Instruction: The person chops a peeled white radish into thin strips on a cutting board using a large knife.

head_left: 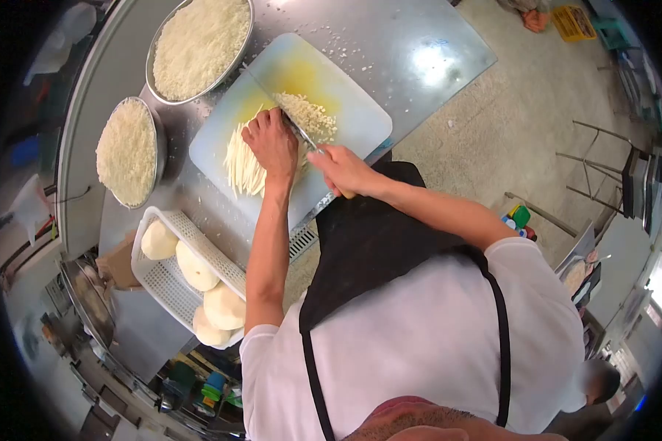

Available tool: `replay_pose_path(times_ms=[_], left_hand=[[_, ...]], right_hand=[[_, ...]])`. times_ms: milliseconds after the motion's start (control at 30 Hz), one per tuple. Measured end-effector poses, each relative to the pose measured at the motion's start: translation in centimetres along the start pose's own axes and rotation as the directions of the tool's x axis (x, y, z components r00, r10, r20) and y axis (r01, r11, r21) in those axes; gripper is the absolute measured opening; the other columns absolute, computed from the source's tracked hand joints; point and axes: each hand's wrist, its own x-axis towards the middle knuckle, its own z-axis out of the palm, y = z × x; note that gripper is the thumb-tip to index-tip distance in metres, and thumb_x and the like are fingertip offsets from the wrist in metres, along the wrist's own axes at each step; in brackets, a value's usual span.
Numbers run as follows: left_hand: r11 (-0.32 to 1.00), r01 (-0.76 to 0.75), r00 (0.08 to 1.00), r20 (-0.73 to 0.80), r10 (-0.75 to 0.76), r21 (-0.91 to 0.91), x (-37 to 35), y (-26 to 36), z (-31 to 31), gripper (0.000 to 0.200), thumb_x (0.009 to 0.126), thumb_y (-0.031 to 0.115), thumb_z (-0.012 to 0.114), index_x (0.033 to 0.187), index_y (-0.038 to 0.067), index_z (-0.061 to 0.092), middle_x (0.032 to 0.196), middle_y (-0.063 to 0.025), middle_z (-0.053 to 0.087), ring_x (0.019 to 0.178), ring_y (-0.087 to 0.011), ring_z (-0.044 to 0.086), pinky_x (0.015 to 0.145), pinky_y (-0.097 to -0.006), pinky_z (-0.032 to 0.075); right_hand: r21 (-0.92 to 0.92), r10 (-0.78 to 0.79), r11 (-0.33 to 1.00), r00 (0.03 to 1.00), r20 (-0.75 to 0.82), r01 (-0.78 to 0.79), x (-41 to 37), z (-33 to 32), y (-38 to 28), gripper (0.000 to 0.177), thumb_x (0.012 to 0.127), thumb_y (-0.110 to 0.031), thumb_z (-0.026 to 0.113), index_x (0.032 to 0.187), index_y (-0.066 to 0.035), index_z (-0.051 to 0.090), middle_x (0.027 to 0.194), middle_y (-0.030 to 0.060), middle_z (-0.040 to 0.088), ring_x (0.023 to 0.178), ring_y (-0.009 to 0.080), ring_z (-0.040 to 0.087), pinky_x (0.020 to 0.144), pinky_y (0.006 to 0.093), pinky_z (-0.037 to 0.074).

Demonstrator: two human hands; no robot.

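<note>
My left hand (pixel 272 143) presses down on a bundle of pale vegetable strips (pixel 243 165) lying on a white cutting board (pixel 357 121). My right hand (pixel 343 170) grips the handle of a knife (pixel 301 136), whose blade runs right beside my left fingers. Past the blade lies a heap of small diced pieces (pixel 310 116). Part of the strips is hidden under my left hand.
Two round metal bowls (pixel 158 147) (pixel 251 22) full of diced white pieces sit on the steel table (pixel 419 51). A white plastic basket (pixel 171 294) holds several peeled pale roots (pixel 196 266). Floor, a stool frame (pixel 596 165) and another person (pixel 596 382) lie to the right.
</note>
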Motion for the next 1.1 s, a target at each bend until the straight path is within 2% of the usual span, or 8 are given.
replay_pose_path(times_ms=[133,300,367,567,633,667,733,1100], left_hand=[[0.967,0.015,1.000,0.012,-0.013,-0.254,0.6,-1.5,-0.6,0.021,0.096,0.014,0.058,0.114,0.008,0.067,0.106,-0.0110,0.065,0.105,-0.0326,0.058,0.094,-0.0468,0.041],[0.997,0.045,0.998,-0.029,-0.047,-0.067,2.1,-5.2,-1.5,0.027,0.096,0.018,0.061,0.121,0.011,0.069,0.106,-0.0138,0.066,0.103,-0.0350,0.061,0.093,-0.0475,0.046],[0.978,0.055,0.954,0.299,0.009,-0.203,2.0,-6.4,-0.8,0.026,0.096,0.017,0.062,0.119,0.012,0.071,0.106,-0.0141,0.067,0.101,-0.0355,0.062,0.091,-0.0467,0.047],[0.973,0.106,0.991,0.107,-0.086,-0.205,1.0,-4.3,-0.7,0.022,0.091,0.015,0.063,0.110,0.009,0.069,0.104,-0.0123,0.066,0.098,-0.0342,0.062,0.086,-0.0471,0.046],[0.987,0.085,0.995,0.069,-0.076,-0.137,0.6,-2.8,-0.8,0.018,0.089,0.014,0.063,0.106,0.008,0.068,0.104,-0.0109,0.066,0.098,-0.0325,0.061,0.086,-0.0459,0.044],[0.992,0.069,0.996,0.056,-0.063,-0.107,0.7,-2.4,-1.1,0.019,0.089,0.014,0.063,0.106,0.009,0.067,0.103,-0.0104,0.065,0.099,-0.0317,0.060,0.087,-0.0454,0.043],[0.995,0.055,0.998,0.039,-0.052,-0.081,0.6,-2.0,-1.2,0.019,0.089,0.013,0.062,0.107,0.009,0.067,0.102,-0.0100,0.065,0.099,-0.0308,0.060,0.089,-0.0449,0.042],[0.989,0.064,0.998,0.004,-0.064,-0.133,0.6,-2.2,-1.0,0.021,0.087,0.014,0.064,0.107,0.008,0.066,0.105,-0.0076,0.067,0.102,-0.0298,0.060,0.091,-0.0452,0.041]], right_hand=[[-0.005,0.018,1.000,1.000,-0.023,-0.018,0.8,-0.7,-1.0,0.045,0.105,-0.044,0.055,0.098,0.000,0.061,0.064,0.0051,0.056,0.047,0.0136,0.055,0.043,0.0302,0.045],[-0.207,0.034,0.978,0.999,-0.005,-0.034,-1.4,-3.3,-5.0,0.048,0.101,-0.045,0.059,0.089,0.001,0.063,0.065,0.0090,0.061,0.047,0.0178,0.059,0.043,0.0345,0.046],[-0.245,0.018,0.969,1.000,0.000,-0.017,-1.8,-3.9,-5.5,0.048,0.100,-0.046,0.058,0.094,0.001,0.066,0.063,0.0093,0.060,0.047,0.0183,0.059,0.044,0.0355,0.047],[-0.374,0.034,0.927,0.998,0.061,-0.009,-2.7,-4.5,-6.9,0.050,0.100,-0.046,0.057,0.095,0.003,0.065,0.058,0.0097,0.057,0.046,0.0205,0.060,0.045,0.0377,0.048],[-0.368,0.045,0.930,0.995,0.084,-0.011,-1.8,-4.0,-5.9,0.054,0.104,-0.043,0.055,0.136,0.000,0.062,0.060,0.0045,0.055,0.045,0.0125,0.053,0.040,0.0320,0.041],[-0.368,0.053,0.930,0.995,0.083,-0.019,-0.7,-3.8,-4.9,0.054,0.104,-0.043,0.055,0.136,0.000,0.062,0.060,0.0045,0.055,0.045,0.0125,0.053,0.040,0.0320,0.041],[-0.360,-0.045,0.931,0.997,0.067,0.066,1.3,-3.6,-4.5,0.050,0.101,-0.045,0.056,0.094,0.003,0.063,0.058,0.0096,0.057,0.046,0.0205,0.059,0.045,0.0380,0.047],[-0.388,0.036,0.921,0.995,0.096,0.004,1.0,-4.2,-6.9,0.046,0.100,-0.044,0.057,0.091,0.001,0.061,0.060,0.0099,0.059,0.045,0.0210,0.059,0.045,0.0374,0.049]])
